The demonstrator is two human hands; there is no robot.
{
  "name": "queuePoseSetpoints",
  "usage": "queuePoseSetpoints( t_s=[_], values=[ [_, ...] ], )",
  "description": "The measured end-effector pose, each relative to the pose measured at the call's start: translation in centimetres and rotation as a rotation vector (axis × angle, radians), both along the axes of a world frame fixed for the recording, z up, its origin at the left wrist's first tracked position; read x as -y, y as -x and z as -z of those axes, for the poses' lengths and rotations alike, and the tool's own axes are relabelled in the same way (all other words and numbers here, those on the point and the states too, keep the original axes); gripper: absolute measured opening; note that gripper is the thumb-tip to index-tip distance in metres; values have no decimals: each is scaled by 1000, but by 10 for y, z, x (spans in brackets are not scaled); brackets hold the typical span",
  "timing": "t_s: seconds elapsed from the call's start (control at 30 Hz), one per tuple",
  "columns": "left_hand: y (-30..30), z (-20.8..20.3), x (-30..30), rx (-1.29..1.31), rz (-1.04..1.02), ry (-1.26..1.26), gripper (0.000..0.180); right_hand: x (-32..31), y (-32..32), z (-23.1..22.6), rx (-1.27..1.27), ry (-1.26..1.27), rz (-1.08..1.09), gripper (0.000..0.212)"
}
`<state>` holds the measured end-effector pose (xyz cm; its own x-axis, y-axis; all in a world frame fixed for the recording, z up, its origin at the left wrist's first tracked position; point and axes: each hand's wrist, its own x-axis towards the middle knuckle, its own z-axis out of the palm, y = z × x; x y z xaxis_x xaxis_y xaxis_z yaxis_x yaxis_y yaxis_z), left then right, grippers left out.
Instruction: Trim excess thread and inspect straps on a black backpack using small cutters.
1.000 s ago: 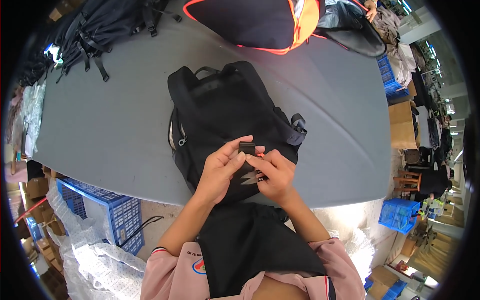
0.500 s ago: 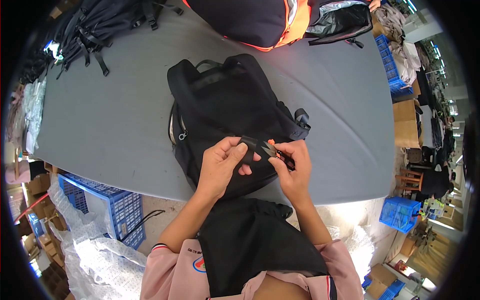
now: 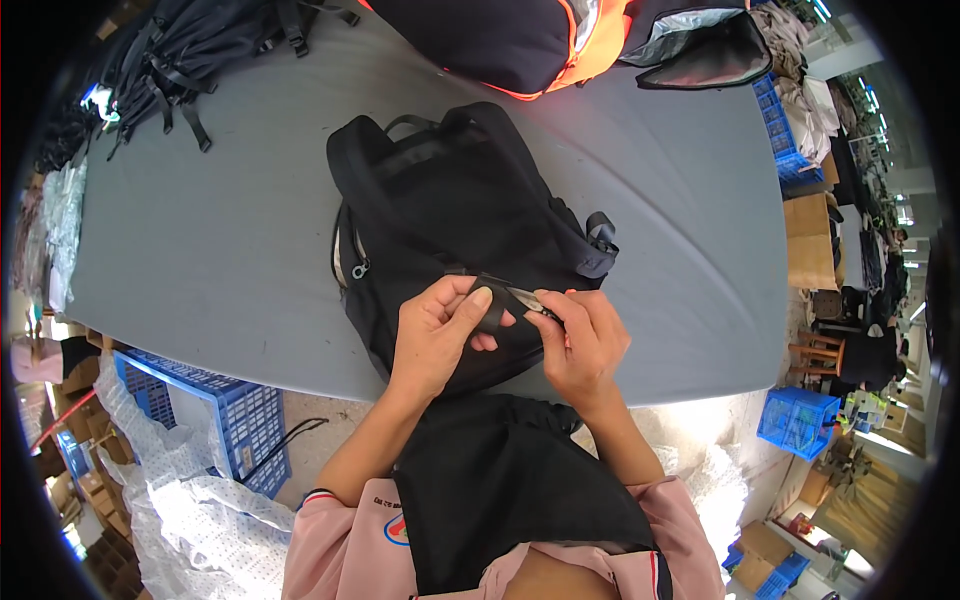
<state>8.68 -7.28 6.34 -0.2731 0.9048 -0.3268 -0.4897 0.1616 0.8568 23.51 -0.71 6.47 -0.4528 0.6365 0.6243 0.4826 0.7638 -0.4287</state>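
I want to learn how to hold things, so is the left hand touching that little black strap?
Touching. The head view shows the left hand pinching the black strap, its thumb lying on it.

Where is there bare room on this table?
Bare: the table left of the black backpack, nearer than the strapped black bags, and right of the backpack, out to the edge. Crowded: the far side, with the orange-trimmed bag, and around the left hand and right hand.

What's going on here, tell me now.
The person's left hand pinches a black strip; the right hand holds small snips, blades pointing toward the strip. Whether they touch it is unclear. A black backpack lies beneath both hands on the grey table, with an orange-trimmed bag at the far side.
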Motion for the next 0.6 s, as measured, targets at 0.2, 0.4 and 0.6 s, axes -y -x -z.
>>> queuePoseSetpoints(
  t_s=[0.2, 0.4, 0.6],
  values=[
    [4, 4, -1, 19, 24, 3, 20, 4, -8, 2, -89, 250, 77, 20],
    [7, 6, -1, 135, 48, 2, 20, 4, -3, 3, -118, 241, -17, 21],
    [8, 6, -1, 157, 62, -4, 21, 4, -1, 5, -143, 267, -37, 20]
  ],
)
